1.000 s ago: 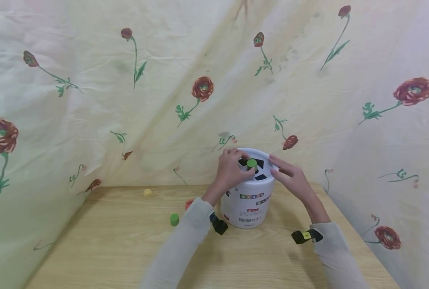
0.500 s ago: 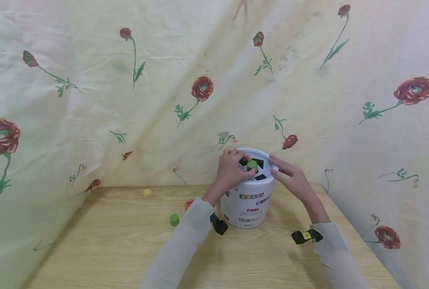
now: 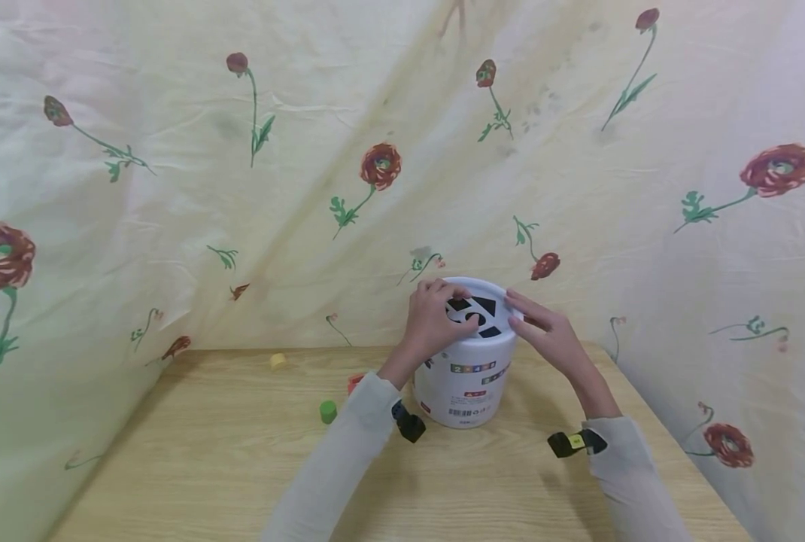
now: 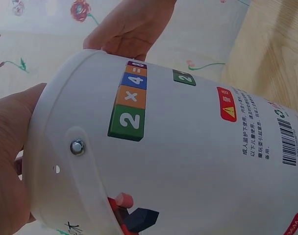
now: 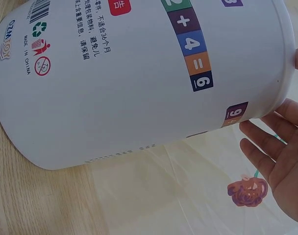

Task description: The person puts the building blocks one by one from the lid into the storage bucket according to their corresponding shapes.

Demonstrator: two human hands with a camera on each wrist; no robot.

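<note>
The left hand (image 3: 432, 316) curves over the lid (image 3: 502, 306) of the white bucket (image 3: 466, 403), thumb and fingers apart with nothing visible between; the right hand (image 3: 545, 335) rests extended fingers against the rim (image 3: 477, 342). I'd guess shapes are being posted; next calls for pinching up the green block (image 3: 328, 412), on the table (image 3: 206, 452) left of the bucket.

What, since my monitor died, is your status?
Left hand over lid, grasping nothing visible. Right hand touching rim. White bucket upright. Left thumb partly covers round hole.
</note>
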